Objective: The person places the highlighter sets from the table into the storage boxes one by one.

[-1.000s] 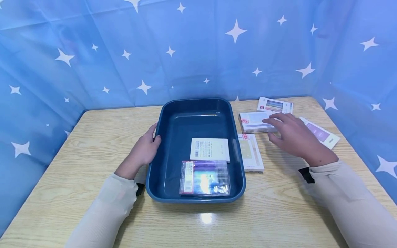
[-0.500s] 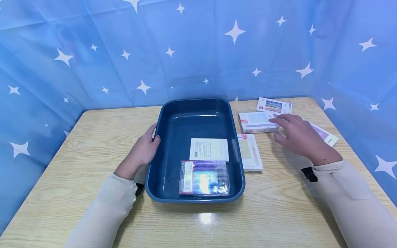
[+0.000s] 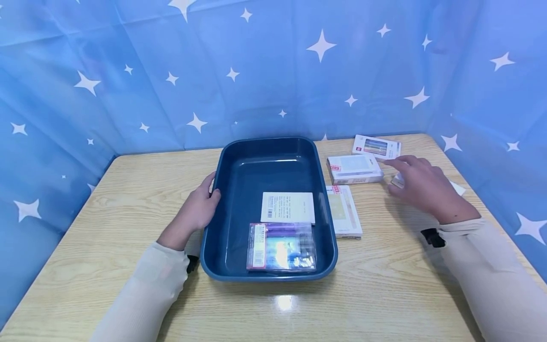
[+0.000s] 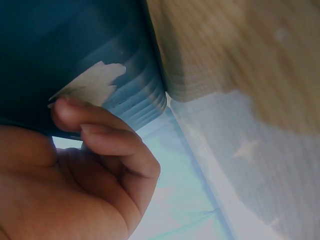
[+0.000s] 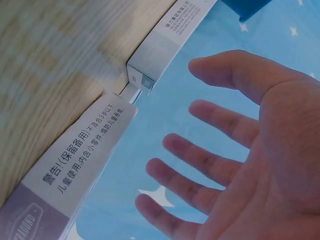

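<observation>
A deep dark-blue tray sits mid-table, and my left hand holds its left side, thumb at the rim and curled fingers against the outer wall. Inside it lie a white printed box and, nearer me, a shiny clear-wrapped purple-and-blue pack. Over on the right, my right hand hovers above a white-and-purple box, fingers spread and holding nothing. In the head view that hand mostly hides this box. Left of the hand lies a thick white box with a red sticker.
A box of coloured sticks with a window lies at the back right. Against the tray's right side is a flat white box with a yellowish panel. A blue star-patterned curtain borders the wooden table.
My right hand has moved rightward, from over the thick white box to over the white-and-purple box. The left hand stays on the tray.
</observation>
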A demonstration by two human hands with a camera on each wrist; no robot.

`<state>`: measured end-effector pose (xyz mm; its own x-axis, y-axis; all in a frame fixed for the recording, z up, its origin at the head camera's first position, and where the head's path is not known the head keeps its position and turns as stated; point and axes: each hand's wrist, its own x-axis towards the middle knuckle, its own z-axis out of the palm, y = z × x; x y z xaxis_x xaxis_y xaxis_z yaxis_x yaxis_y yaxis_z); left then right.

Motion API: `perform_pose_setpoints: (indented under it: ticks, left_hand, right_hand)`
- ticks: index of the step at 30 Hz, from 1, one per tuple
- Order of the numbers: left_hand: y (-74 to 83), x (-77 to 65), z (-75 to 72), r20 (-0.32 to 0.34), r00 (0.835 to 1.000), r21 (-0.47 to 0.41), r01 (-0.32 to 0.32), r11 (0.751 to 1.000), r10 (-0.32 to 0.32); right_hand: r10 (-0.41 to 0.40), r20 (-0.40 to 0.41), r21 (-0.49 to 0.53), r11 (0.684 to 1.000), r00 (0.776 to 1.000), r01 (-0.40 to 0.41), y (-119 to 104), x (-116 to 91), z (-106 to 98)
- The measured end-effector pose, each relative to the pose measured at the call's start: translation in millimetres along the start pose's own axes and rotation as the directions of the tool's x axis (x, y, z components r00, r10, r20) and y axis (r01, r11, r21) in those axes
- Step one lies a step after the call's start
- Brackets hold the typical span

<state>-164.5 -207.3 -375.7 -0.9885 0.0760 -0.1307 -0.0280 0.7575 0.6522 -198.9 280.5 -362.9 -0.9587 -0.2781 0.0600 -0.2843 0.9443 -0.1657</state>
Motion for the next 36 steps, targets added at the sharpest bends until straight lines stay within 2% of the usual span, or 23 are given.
perform_pose_setpoints:
  ticks: [10, 17, 36]
  left_hand:
    - [-1.1, 1.5, 1.1, -0.006, 1.0, 0.006, -0.001, 1.0, 0.001]
    - [-1.3, 2.5, 0.4, -0.007, 1.0, 0.015, 0.0, 1.0, 0.0]
    - [-1.1, 2.5, -0.1, -0.005, 1.0, 0.02, 0.002, 1.0, -0.002]
  right_hand:
    - [0.084, 0.084, 0.02, 0.996, 0.993, -0.086, 10.9, -2.5, -4.4]
    - [0.142, 0.171, 0.009, 0.989, 0.975, -0.146, 18.5, -1.0, -3.8]
    - [0.156, 0.22, 0.009, 0.987, 0.963, -0.162, 40.4, -1.2, -2.1]
